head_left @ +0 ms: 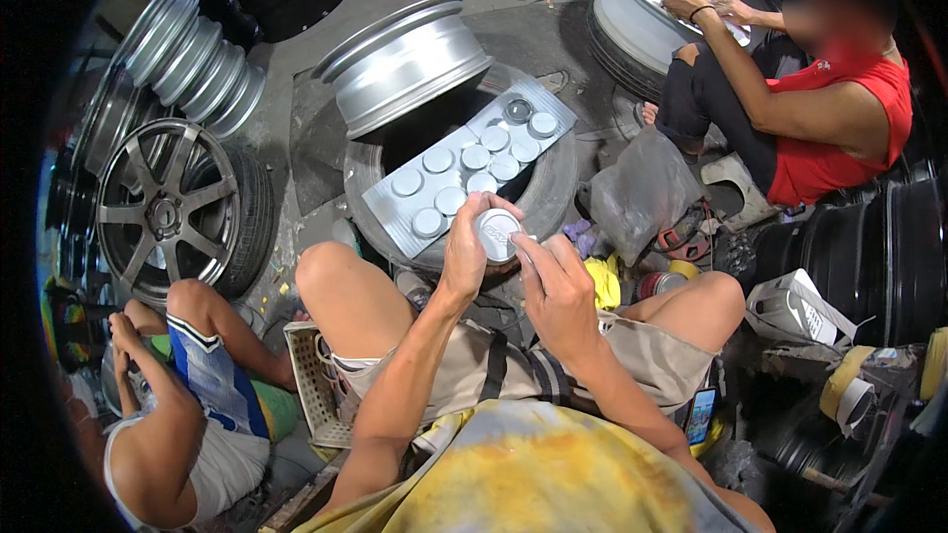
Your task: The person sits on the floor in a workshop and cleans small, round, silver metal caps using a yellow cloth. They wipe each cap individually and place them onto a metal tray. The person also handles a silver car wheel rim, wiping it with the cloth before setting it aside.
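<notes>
In front of my knees, my left hand (pixel 466 255) grips a round silver-white wheel centre cap (pixel 497 238), its face with raised lettering turned upward. My right hand (pixel 559 294) has curled fingers, their tips pressed at the cap's right edge; a small pale bit shows by those fingertips, too small to name. Just beyond the hands, a ribbed silver sheet (pixel 391 223) lies across a tyre (pixel 559 183). Several similar round caps (pixel 438 160) sit on it in rough rows, and one dark-centred cap (pixel 517 112) is at its far end.
A silver wheel rim (pixel 410 69) leans on the tyre's far side. A dark spoked wheel (pixel 168 212) stands left. A person in red (pixel 839 118) handles a white wheel (pixel 632 15); another person (pixel 188 444) sits lower left. A plastic bag (pixel 647 183) and yellow cloth (pixel 602 281) lie right.
</notes>
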Tool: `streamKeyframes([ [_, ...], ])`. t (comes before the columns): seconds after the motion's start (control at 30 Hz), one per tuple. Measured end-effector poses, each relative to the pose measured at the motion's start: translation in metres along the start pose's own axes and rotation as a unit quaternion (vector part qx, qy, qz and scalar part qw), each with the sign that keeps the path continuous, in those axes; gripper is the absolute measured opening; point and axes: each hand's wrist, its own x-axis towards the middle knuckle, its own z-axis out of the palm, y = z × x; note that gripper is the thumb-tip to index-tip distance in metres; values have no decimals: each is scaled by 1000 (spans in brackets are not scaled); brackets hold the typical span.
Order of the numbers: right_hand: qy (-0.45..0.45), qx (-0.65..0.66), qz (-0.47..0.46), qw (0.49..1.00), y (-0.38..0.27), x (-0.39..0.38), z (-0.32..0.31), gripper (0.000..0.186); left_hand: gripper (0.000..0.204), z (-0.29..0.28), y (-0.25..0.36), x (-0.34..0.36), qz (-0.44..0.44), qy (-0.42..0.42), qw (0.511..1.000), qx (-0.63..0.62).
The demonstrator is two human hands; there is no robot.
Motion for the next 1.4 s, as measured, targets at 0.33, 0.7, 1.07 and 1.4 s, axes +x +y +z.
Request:
streamKeyframes([
  [0.33,-103,-36,-181,977,23,7,-25,47,42,-8,16,-8,-180,-92,966,-159],
  [0.7,-44,-46,-106,992,41,16,-26,47,45,-13,3,-6,-215,-137,934,-251],
  [1.07,-7,26,-150,988,15,43,-4,36,69,20,24,-13,-166,32,983,-69],
  [1.4,-14,-56,-230,972,10,31,1,39,79,-9,0,-9,-229,6,948,-223],
])
